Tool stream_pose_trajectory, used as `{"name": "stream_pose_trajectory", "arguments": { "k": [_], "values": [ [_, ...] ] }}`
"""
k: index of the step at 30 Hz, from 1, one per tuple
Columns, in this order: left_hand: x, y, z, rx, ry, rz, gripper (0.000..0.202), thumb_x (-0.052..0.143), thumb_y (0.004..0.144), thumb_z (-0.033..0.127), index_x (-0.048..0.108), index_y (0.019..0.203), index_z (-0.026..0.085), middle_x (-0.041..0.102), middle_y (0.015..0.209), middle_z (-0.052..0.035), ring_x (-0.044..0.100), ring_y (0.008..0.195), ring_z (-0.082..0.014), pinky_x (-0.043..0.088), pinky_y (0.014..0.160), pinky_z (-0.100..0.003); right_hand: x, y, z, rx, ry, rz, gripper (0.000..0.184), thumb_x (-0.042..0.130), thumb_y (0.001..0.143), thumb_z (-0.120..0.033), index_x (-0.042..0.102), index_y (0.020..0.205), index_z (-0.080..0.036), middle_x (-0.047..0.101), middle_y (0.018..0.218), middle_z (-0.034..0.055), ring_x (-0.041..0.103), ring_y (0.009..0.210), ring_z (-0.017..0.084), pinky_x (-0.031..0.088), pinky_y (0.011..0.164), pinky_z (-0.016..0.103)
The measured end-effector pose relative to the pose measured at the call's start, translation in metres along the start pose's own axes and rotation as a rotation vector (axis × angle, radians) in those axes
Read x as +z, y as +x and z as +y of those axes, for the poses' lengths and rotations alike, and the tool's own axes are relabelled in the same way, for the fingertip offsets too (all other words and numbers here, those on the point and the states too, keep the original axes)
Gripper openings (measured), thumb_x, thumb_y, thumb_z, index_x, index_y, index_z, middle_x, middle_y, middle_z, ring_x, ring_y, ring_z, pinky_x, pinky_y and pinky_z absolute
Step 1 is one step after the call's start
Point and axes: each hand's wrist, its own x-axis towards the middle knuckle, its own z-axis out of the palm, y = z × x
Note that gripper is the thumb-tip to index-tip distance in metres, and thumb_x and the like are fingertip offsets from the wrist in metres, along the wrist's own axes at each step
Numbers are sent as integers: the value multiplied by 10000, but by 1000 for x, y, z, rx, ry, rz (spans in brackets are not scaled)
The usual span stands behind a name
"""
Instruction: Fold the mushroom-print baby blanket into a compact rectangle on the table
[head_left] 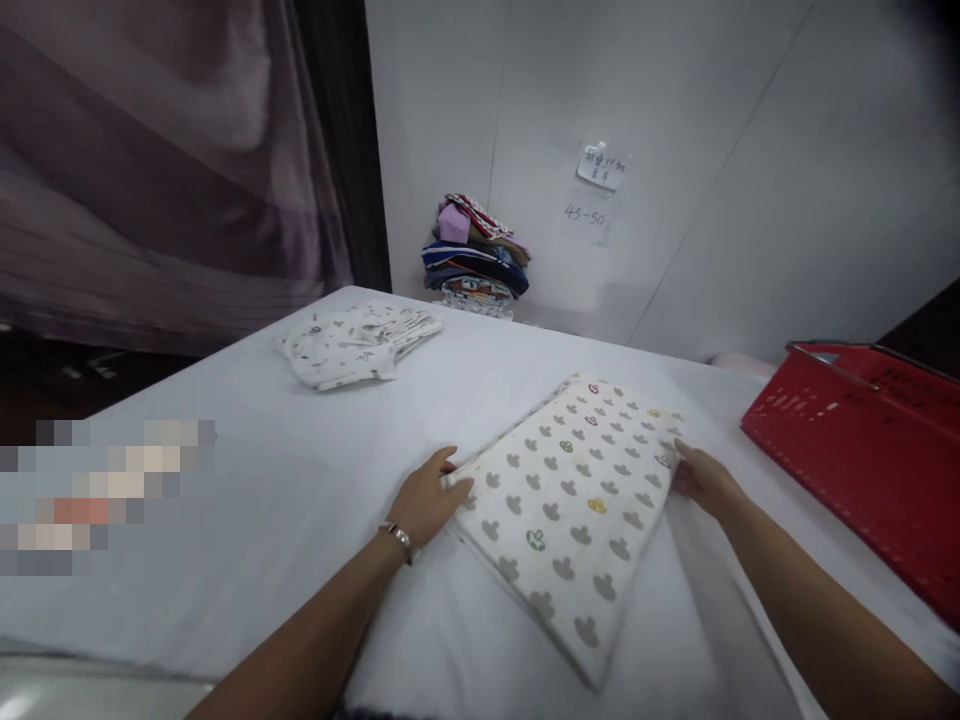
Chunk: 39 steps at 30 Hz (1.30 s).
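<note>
A folded white cloth (574, 500) printed with grey and a few coloured mushroom shapes lies flat on the white table (262, 480) in front of me. My left hand (429, 497), with a bracelet at the wrist, grips the cloth's left edge, fingers curled over it. My right hand (701, 478) holds the cloth's right edge, its fingers tucked under the fabric.
A second folded white patterned garment (352, 342) lies at the table's far left. A stack of folded coloured clothes (476, 255) sits against the back wall under paper notes (600, 165). A red plastic basket (870, 450) stands at the right edge. A blurred patch covers the left.
</note>
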Motion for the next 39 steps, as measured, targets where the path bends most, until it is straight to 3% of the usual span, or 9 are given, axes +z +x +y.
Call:
{"name": "stream_pose_trajectory", "arguments": {
  "k": [3,9,15,20,25,28,32,36,39],
  "values": [
    [0,1,0,-28,-29,-10,491,503,770,404,468,1225,221,612,1054,-37,585,758,-158,448,716,-278,5,-67,33,87,-1,-213,312,602,813,-314,554,1079,-158,669,982,119,661,805,208,571,673,328],
    [1,5,3,-56,-46,11,422,518,732,249,526,1151,202,615,1020,-33,588,833,-154,444,751,-249,32,-175,80,200,-50,-448,451,672,739,-364,537,1138,-203,671,1021,97,650,893,240,559,730,369],
    [-3,-30,18,29,-78,-161,442,544,702,252,525,1142,203,620,992,-31,599,817,-163,454,705,-252,-3,-182,75,76,-25,-366,507,694,670,-299,527,1138,-197,653,1084,98,632,945,252,543,716,321],
    [8,-66,19,117,156,-253,388,475,739,237,523,1124,210,606,1118,-68,574,978,-234,421,823,-342,-28,-187,86,64,-455,-241,675,700,644,-416,429,1235,-231,691,822,49,639,603,203,490,470,279],
    [5,-72,16,132,187,-236,380,481,745,294,530,1114,217,609,1106,-66,587,941,-237,432,792,-345,-32,-183,79,-425,-881,-64,575,694,607,-428,544,1134,-254,630,713,14,574,540,175,470,489,282],
    [-3,-61,20,176,192,-202,373,492,757,429,585,1045,211,606,1087,-74,583,936,-246,434,786,-347,-12,-186,65,-724,-858,-103,416,659,660,-429,616,1039,-263,633,917,51,604,754,197,510,676,300],
    [-4,-34,34,202,157,-172,300,459,799,431,650,915,231,650,993,-45,591,921,-217,433,781,-309,49,-185,58,-861,-776,-347,377,558,770,-447,618,1086,-249,576,1191,62,527,1091,245,425,946,372],
    [11,-14,43,179,159,-254,225,516,769,364,680,838,226,686,927,-44,606,897,-208,441,747,-283,111,-167,72,-957,-1039,-466,540,438,845,-426,420,1335,-200,336,1431,82,261,1329,249,220,1086,454],
    [24,-10,38,199,45,-243,236,543,752,369,685,857,212,693,907,-43,615,854,-191,446,730,-268,131,-155,87,-995,-1262,-472,569,374,884,-434,351,1378,-152,249,1463,109,168,1358,260,141,1093,484]
  ]
}}
